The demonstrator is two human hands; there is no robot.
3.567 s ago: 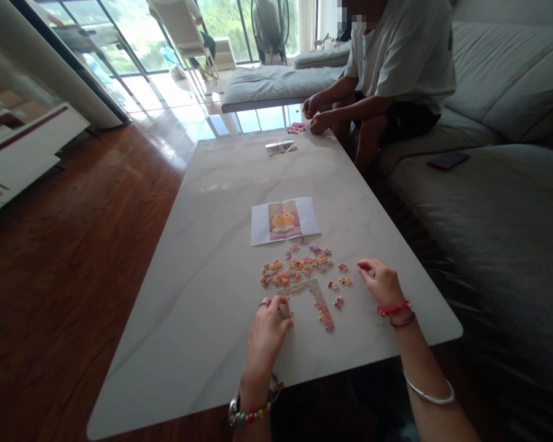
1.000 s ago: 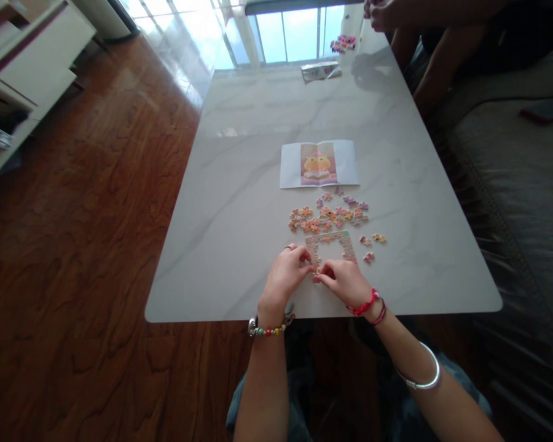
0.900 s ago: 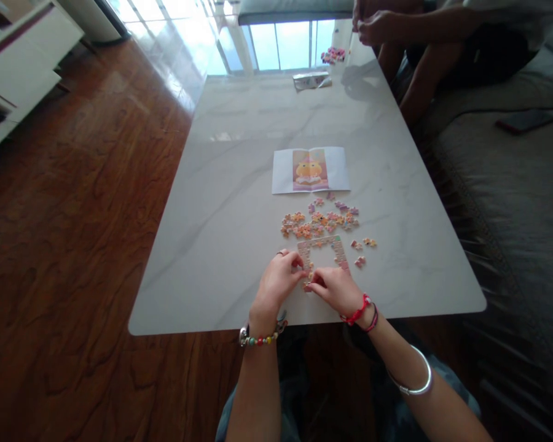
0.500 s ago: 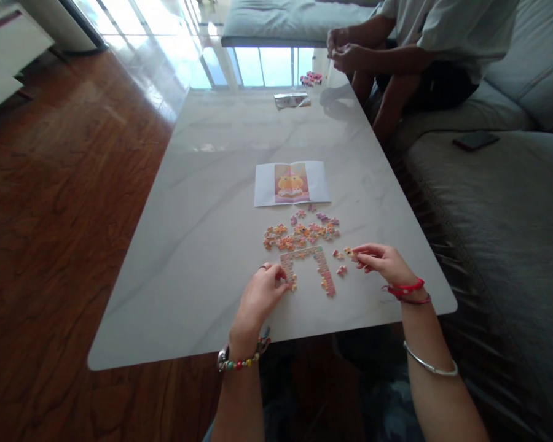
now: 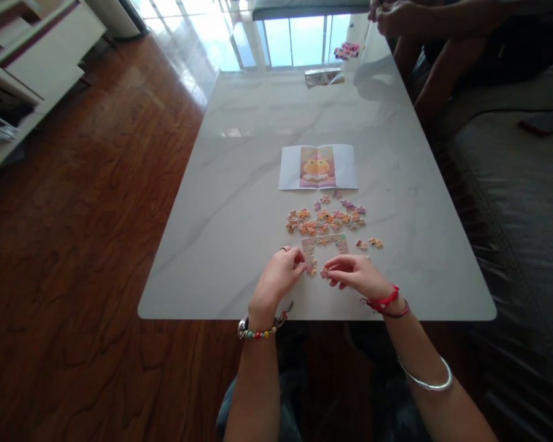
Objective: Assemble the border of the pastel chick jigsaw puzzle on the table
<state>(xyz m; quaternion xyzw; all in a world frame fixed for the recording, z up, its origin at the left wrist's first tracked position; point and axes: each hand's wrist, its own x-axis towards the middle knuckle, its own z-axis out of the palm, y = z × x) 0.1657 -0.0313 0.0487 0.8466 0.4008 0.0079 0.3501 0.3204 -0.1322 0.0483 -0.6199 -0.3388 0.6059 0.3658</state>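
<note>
My right hand pinches a small pink jigsaw piece between thumb and fingers, just inside the partly joined jigsaw border. Its fingers cover the lower part of the border's right side. At the lower end of the left side, my left hand is closed, with thumb and fingertips on the edge pieces. Above the border lies a spread of loose orange, pink and purple pieces. Some loose pieces lie to the right of the border.
A creased sheet with a cartoon picture lies beyond the pieces on the marble-patterned table. Farther off are a shiny packet and a pink pile of pieces. Another person's hands are at the far right, beside the sofa.
My right hand has moved left from the loose pieces to the open side of the border, carrying a pink piece. The left hand stays at the border's left side. The view has shifted.
</note>
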